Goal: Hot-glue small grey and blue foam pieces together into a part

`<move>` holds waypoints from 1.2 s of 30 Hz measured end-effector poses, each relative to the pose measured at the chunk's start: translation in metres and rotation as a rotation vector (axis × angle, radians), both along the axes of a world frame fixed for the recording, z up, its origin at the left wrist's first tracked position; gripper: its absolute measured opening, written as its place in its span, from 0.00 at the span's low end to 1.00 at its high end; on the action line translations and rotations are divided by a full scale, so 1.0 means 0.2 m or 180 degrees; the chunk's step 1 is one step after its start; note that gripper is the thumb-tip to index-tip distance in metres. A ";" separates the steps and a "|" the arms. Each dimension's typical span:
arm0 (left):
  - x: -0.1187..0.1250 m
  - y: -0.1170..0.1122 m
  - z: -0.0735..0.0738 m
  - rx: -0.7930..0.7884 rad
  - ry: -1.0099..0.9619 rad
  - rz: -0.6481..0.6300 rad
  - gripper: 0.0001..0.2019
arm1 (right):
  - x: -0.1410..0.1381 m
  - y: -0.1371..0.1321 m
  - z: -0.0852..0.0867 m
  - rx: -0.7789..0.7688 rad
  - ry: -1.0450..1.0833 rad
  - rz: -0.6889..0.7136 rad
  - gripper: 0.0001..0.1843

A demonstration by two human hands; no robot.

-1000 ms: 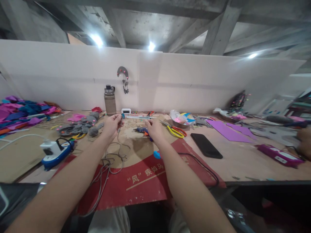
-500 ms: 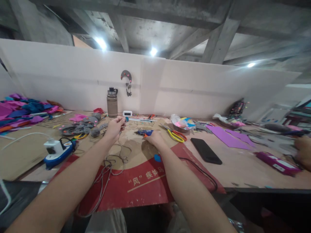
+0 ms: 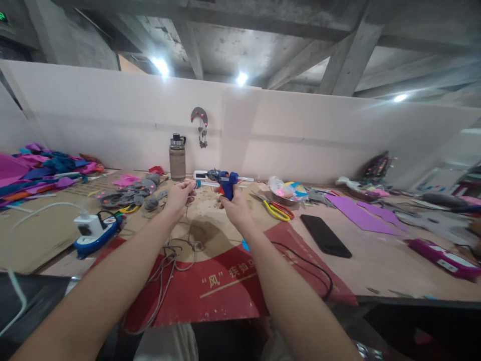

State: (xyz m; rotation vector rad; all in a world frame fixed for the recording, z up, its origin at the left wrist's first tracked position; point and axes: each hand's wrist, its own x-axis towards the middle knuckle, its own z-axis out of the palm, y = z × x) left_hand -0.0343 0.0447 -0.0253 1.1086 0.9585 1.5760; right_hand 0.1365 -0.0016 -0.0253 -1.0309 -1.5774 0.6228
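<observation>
My right hand is closed round a blue glue gun, held upright above the table with its nozzle pointing left. The gun's black cord trails back over the red cardboard sheet. My left hand pinches a small blue bead on a grey string, which loops down across the cardboard. The bead sits a little left of the glue gun's nozzle.
A water bottle stands by the white wall. Grey felt pieces and a power strip lie left. Yellow scissors, a black phone, purple felt sheets and a purple box lie right. Coloured felt is piled far left.
My right hand has picked the glue gun up off the table and raised it upright beside the bead. My left hand kept its pinch on the bead.
</observation>
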 end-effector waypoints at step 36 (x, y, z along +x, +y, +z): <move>0.01 0.01 -0.01 0.0082 0.0204 0.0037 0.14 | -0.01 -0.04 0.01 0.0444 -0.0883 -0.0131 0.18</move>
